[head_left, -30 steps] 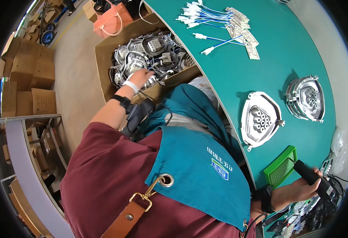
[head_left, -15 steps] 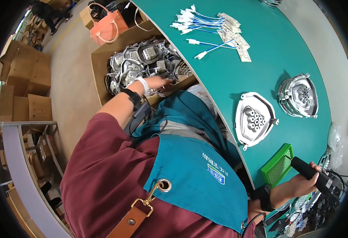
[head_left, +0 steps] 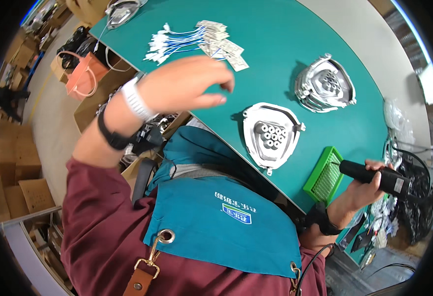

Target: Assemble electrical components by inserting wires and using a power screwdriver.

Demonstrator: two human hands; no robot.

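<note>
My left hand is over the table's near edge, fingers bent and thumb apart, with nothing in it. Just beyond it lie white boards with blue and white wires and white plugs. My right hand is wrapped round a black corded power screwdriver. The screwdriver's thin tip points at a green mesh-bottomed tray. Between my hands, a single silver, rounded-triangle metal housing lies on the table, a cluster of round sockets facing up. Several similar housings form a stack farther right.
The green table curves round my front. Left of it stands a cardboard box of metal parts, partly behind my arm, with an orange handbag beside it. Black plastic bags and cables crowd the right side.
My left hand has come up out of the cardboard box and over the table edge, empty. My right hand keeps hold of the screwdriver. The whole view has turned.
</note>
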